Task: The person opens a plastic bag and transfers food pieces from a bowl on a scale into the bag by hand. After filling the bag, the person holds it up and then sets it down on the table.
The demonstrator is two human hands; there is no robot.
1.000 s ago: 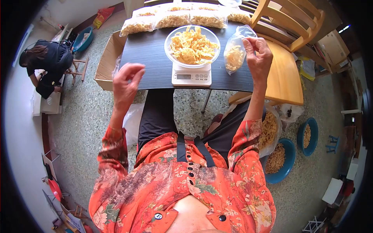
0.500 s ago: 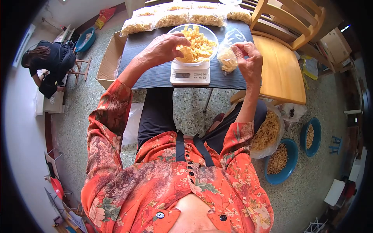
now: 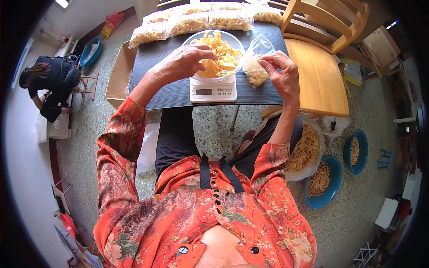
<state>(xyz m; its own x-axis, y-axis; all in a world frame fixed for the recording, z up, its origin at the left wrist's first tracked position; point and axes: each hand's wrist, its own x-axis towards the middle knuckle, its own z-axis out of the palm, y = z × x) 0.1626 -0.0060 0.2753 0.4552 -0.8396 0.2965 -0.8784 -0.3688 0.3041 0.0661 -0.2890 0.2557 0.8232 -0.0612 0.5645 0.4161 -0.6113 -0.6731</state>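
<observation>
A clear round bowl [image 3: 240,49] of yellowish, flat crisp pieces [image 3: 221,57] rests on a white kitchen scale [image 3: 213,91]. Over the bowl's left side, my left hand [image 3: 187,61] has its fingers curved and its thumb apart, close to the pieces; no piece is plainly held. Right of the bowl, a clear plastic bag [image 3: 255,71] lies partly filled with similar pale pieces. My right hand [image 3: 284,73] pinches the bag's right edge between thumb and forefinger. The scale's display digits are too small to read.
Several filled bags [image 3: 190,23] line the far side of the dark table [image 3: 156,91]. A wooden chair [image 3: 315,78] stands on the right. Below it are a large bag of crisp pieces [image 3: 306,152] and blue basins [image 3: 324,201]. Far left, a person [image 3: 53,78] sits bent over.
The view has shifted slightly, so the table sits lower and further left. My right thumb and fingertips have moved closer to the bag's side. My left hand stays over the bowl.
</observation>
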